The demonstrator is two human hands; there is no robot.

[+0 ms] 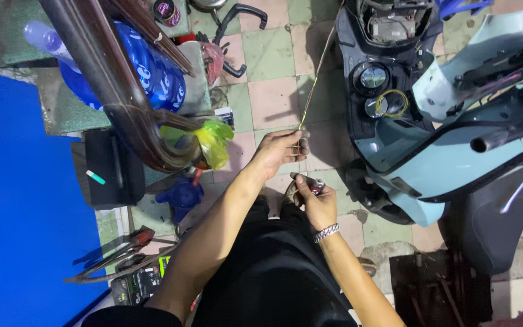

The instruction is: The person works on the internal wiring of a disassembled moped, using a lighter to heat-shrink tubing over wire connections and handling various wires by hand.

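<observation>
The right hand [317, 203], nearest the body and wearing a bracelet, is clenched around a small dark red-tipped tool [316, 186]; its exact kind cannot be told. Just beyond, the left hand [279, 151] pinches a thin bundle of wires [313, 91] between thumb and fingers. The wires run taut over the tiled floor [270, 57] up to the opened front of the pale blue scooter [431, 151]. Keep the wires tensioned and the tool close to the pinch point for control.
</observation>
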